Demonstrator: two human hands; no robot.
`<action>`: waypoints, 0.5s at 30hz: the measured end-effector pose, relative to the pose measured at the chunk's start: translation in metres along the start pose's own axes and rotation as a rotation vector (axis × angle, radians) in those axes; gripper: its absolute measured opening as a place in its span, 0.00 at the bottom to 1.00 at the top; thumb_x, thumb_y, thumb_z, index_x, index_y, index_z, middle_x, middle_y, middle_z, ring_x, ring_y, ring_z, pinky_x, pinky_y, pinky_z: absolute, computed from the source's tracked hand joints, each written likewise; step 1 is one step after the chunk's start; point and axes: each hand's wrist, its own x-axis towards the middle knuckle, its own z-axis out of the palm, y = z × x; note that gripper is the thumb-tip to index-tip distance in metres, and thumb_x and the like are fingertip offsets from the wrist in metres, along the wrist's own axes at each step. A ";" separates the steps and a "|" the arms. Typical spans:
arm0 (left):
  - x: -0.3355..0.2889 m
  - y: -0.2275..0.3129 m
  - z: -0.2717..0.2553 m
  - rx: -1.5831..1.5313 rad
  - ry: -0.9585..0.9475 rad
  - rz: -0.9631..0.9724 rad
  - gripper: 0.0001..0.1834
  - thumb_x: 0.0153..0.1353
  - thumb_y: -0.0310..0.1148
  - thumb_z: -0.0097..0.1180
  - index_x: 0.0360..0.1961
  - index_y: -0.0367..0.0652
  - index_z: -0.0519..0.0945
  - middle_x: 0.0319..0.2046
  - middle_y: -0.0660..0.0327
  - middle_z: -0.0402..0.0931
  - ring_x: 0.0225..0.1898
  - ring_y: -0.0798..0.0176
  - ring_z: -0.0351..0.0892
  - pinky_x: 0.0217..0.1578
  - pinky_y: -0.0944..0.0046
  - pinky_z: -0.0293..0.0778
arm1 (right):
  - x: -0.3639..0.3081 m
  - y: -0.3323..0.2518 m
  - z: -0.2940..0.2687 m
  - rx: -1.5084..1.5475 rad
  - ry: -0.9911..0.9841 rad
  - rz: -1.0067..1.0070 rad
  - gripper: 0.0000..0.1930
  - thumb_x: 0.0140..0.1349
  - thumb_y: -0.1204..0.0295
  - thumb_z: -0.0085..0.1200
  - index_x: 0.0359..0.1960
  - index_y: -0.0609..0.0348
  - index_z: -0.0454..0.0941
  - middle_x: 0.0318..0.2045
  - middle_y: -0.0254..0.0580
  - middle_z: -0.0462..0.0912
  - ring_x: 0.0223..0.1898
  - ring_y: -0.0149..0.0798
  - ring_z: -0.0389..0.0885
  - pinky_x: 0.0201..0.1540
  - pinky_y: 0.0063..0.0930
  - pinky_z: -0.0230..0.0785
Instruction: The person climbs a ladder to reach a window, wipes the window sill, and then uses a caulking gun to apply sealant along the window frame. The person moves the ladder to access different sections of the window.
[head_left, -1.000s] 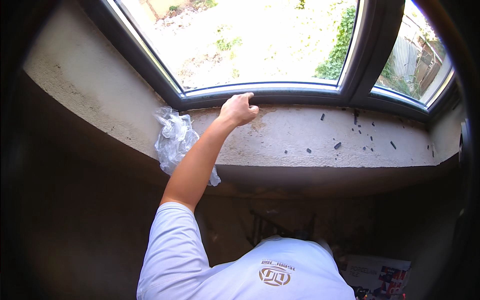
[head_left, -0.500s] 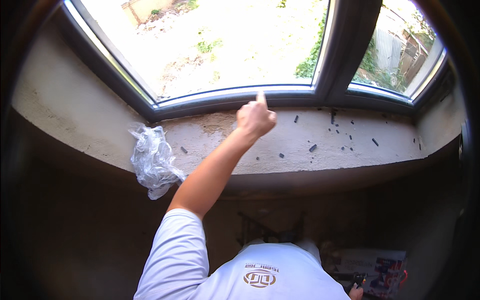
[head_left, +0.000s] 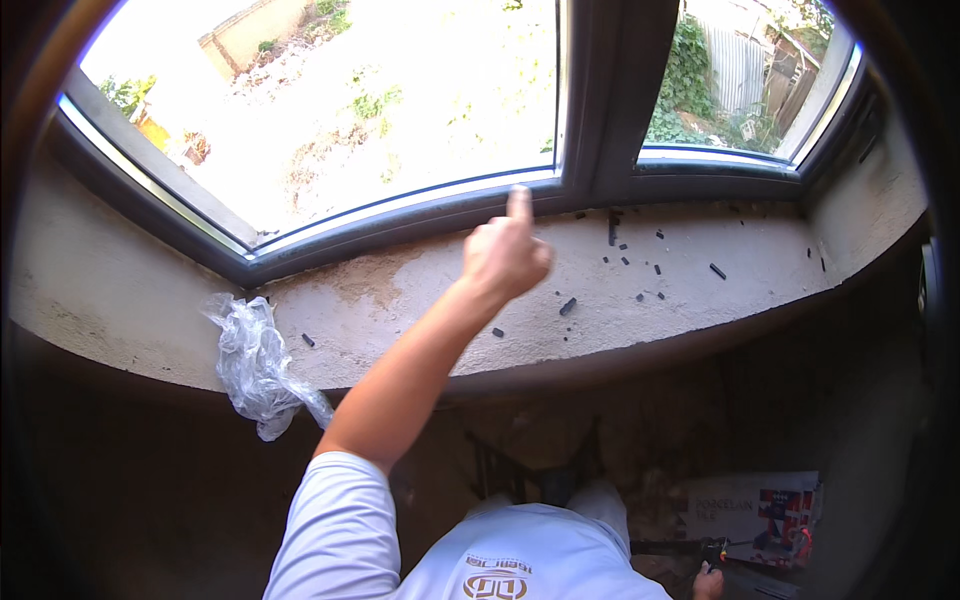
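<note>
My left hand (head_left: 505,258) reaches over the sill with its index finger stretched out and its other fingers curled. The tip of that finger meets the lower rail of the dark window frame (head_left: 400,217), just left of the upright post (head_left: 620,100). Nothing shows in this hand. Low at the right, my right hand (head_left: 708,582) is partly cut off by the picture's edge. Its fingers are closed on a dark tool with a long thin bar (head_left: 672,548), too dim to name its kind.
Small black pieces (head_left: 568,306) lie scattered over the rough plaster sill (head_left: 690,290). A crumpled clear plastic bag (head_left: 258,365) hangs over the sill's left front edge. A printed box (head_left: 755,515) is on the dark floor, and a dark frame-like object (head_left: 500,470) stands below the sill.
My left fingertip has travelled right along the lower rail, closer to the upright post. The view has turned right and tilted. My right hand still grips the dark tool.
</note>
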 end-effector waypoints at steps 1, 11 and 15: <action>-0.004 -0.011 -0.008 -0.019 0.085 -0.085 0.44 0.64 0.39 0.55 0.71 0.19 0.54 0.36 0.47 0.86 0.32 0.50 0.88 0.34 0.57 0.85 | -0.002 -0.002 0.000 0.005 -0.018 0.009 0.35 0.64 0.33 0.48 0.41 0.55 0.87 0.40 0.55 0.88 0.43 0.65 0.84 0.48 0.59 0.75; 0.037 0.036 0.025 0.121 0.082 0.060 0.49 0.61 0.37 0.58 0.72 0.17 0.45 0.37 0.42 0.85 0.37 0.47 0.88 0.40 0.51 0.84 | -0.038 -0.033 0.001 0.056 0.054 0.039 0.25 0.62 0.48 0.62 0.33 0.62 0.83 0.38 0.57 0.85 0.44 0.62 0.82 0.47 0.57 0.73; 0.029 0.018 0.027 -0.039 0.273 0.147 0.40 0.57 0.35 0.53 0.67 0.21 0.62 0.29 0.42 0.84 0.32 0.43 0.86 0.37 0.49 0.83 | -0.040 -0.029 0.015 0.033 0.066 0.021 0.24 0.62 0.48 0.62 0.32 0.62 0.83 0.35 0.57 0.85 0.42 0.62 0.82 0.47 0.56 0.73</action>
